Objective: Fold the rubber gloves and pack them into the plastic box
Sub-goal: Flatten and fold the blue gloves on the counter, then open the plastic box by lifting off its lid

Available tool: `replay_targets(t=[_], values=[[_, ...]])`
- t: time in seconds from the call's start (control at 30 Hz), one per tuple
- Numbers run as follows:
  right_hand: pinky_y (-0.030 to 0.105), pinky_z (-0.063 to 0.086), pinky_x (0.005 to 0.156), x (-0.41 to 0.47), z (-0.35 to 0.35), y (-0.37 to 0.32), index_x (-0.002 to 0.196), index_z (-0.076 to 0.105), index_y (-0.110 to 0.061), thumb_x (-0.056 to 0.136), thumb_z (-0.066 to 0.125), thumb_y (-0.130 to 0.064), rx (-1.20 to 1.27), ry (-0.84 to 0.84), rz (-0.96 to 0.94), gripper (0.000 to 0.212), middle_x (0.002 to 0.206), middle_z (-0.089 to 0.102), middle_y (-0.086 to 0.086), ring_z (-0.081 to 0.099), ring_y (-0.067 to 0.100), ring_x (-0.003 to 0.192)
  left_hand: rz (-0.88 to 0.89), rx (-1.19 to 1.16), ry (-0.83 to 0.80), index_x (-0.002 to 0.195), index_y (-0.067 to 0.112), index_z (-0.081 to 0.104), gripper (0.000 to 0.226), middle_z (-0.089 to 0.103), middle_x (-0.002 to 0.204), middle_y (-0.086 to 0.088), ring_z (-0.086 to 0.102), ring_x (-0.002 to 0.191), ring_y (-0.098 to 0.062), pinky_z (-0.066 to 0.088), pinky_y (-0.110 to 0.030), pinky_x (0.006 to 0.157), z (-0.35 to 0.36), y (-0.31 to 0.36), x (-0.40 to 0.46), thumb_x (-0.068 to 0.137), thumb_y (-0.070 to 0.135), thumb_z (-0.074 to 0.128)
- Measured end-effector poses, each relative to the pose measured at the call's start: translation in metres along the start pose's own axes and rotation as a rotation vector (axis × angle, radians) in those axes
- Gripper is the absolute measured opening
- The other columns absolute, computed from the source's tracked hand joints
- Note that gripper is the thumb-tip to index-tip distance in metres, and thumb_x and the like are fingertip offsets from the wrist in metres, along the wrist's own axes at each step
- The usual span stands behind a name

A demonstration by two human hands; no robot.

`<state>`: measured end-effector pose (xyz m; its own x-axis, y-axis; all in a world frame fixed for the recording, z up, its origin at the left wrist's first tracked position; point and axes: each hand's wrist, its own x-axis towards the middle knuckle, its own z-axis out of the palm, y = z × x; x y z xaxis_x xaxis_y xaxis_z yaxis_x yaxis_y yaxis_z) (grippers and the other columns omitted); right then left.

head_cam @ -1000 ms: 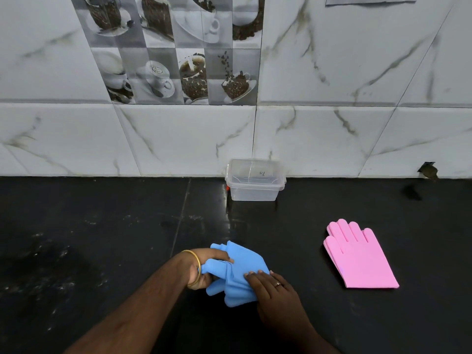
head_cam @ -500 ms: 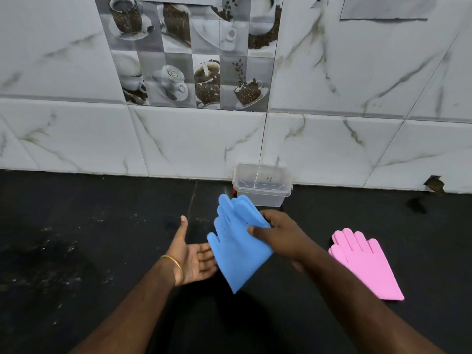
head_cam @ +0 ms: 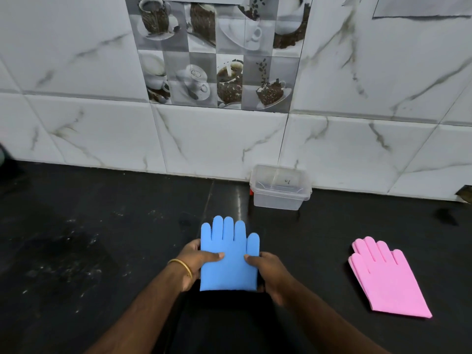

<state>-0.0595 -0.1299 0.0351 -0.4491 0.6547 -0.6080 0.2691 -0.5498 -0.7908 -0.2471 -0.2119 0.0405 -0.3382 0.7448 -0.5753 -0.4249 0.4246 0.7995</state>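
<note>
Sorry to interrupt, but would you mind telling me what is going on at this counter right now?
A person is holding the blue rubber gloves flat over the black counter, the left hand and right hand gripping either side with thumbs on top. The gloves are not folded yet. The pink rubber gloves lie untouched to the right. The clear plastic box waits by the tiled wall, its lid on.

box (head_cam: 280, 190) behind gloves (head_cam: 227, 254), on counter (head_cam: 76, 251)
</note>
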Motion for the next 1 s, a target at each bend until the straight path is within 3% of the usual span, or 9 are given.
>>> replay_targets(t=[0.1, 0.27, 0.4, 0.53, 0.67, 0.73, 0.87, 0.93, 1.0], values=[[0.039, 0.060, 0.064, 0.009, 0.010, 0.008, 0.108, 0.064, -0.019, 0.092, 0.063, -0.029, -0.040, -0.004, 0.017, 0.019, 0.107, 0.071, 0.006, 0.070, 0.026, 0.095, 0.012, 0.095, 0.060, 0.111, 0.012, 0.061, 0.053, 0.073, 0.105, -0.014, 0.071, 0.094, -0.034, 0.057, -0.054, 0.083, -0.009, 0.000, 0.003, 0.065, -0.005, 0.082], [0.029, 0.055, 0.061, 0.020, 0.025, 0.009, 0.105, 0.063, -0.018, 0.093, 0.058, -0.021, -0.237, -0.009, -0.014, 0.014, 0.104, 0.068, 0.000, 0.067, 0.017, 0.090, 0.035, 0.242, 0.215, 0.109, 0.003, 0.061, 0.038, 0.069, 0.105, -0.020, 0.066, 0.094, -0.037, 0.054, -0.053, 0.088, -0.022, -0.007, 0.017, 0.074, -0.010, 0.057], [0.026, 0.058, 0.058, 0.029, 0.023, 0.010, 0.093, 0.063, -0.015, 0.094, 0.060, -0.016, -0.324, 0.024, -0.043, 0.004, 0.100, 0.068, 0.003, 0.068, 0.016, 0.087, 0.041, 0.382, 0.252, 0.115, 0.008, 0.058, 0.043, 0.067, 0.106, -0.012, 0.065, 0.093, -0.029, 0.055, -0.041, 0.079, -0.026, -0.014, 0.025, 0.074, -0.006, 0.064], [0.024, 0.058, 0.055, 0.034, 0.018, 0.013, 0.093, 0.065, -0.006, 0.089, 0.069, -0.021, -0.368, 0.078, -0.072, 0.016, 0.097, 0.070, 0.010, 0.070, 0.019, 0.079, 0.069, 0.526, 0.293, 0.115, 0.010, 0.059, 0.047, 0.065, 0.103, -0.006, 0.063, 0.093, -0.024, 0.054, -0.040, 0.083, -0.028, -0.019, 0.032, 0.071, 0.000, 0.072], [0.025, 0.054, 0.052, 0.032, 0.011, 0.013, 0.084, 0.064, -0.013, 0.083, 0.074, -0.030, -0.430, 0.121, -0.106, 0.021, 0.086, 0.072, 0.009, 0.067, 0.015, 0.064, 0.094, 0.642, 0.400, 0.106, 0.014, 0.064, 0.046, 0.066, 0.100, -0.006, 0.064, 0.090, -0.026, 0.055, -0.040, 0.083, -0.025, -0.014, 0.032, 0.062, 0.010, 0.076], [0.026, 0.052, 0.053, 0.029, 0.001, 0.012, 0.087, 0.066, -0.012, 0.082, 0.074, -0.034, -0.417, 0.136, -0.099, 0.024, 0.086, 0.073, 0.007, 0.065, 0.014, 0.063, 0.148, 0.701, 0.528, 0.098, 0.020, 0.065, 0.040, 0.068, 0.103, -0.007, 0.064, 0.091, -0.028, 0.054, -0.039, 0.084, -0.017, -0.007, 0.030, 0.059, 0.020, 0.076], [0.025, 0.050, 0.054, 0.029, -0.037, 0.004, 0.088, 0.066, -0.012, 0.086, 0.069, -0.031, -0.287, 0.179, -0.061, 0.019, 0.085, 0.072, 0.003, 0.063, 0.013, 0.063, 0.287, 0.698, 0.613, 0.121, 0.025, 0.058, 0.058, 0.050, 0.133, -0.007, 0.050, 0.119, -0.034, 0.041, -0.050, 0.102, 0.022, 0.004, 0.036, 0.067, 0.036, 0.078], [0.023, 0.048, 0.054, 0.034, -0.064, -0.007, 0.092, 0.068, -0.011, 0.090, 0.064, -0.024, -0.203, 0.215, -0.058, 0.014, 0.080, 0.069, 0.002, 0.062, 0.013, 0.061, 0.406, 0.721, 0.636, 0.120, 0.025, 0.058, 0.056, 0.046, 0.135, -0.004, 0.046, 0.123, -0.032, 0.038, -0.049, 0.103, 0.047, 0.013, 0.045, 0.071, 0.039, 0.077], [0.022, 0.047, 0.053, 0.042, -0.093, -0.022, 0.091, 0.069, -0.013, 0.091, 0.061, -0.018, -0.107, 0.255, -0.069, 0.010, 0.077, 0.065, 0.002, 0.060, 0.013, 0.060, 0.524, 0.672, 0.598, 0.118, 0.020, 0.060, 0.051, 0.051, 0.129, -0.005, 0.053, 0.115, -0.029, 0.044, -0.043, 0.099, 0.076, 0.025, 0.058, 0.072, 0.035, 0.079]])
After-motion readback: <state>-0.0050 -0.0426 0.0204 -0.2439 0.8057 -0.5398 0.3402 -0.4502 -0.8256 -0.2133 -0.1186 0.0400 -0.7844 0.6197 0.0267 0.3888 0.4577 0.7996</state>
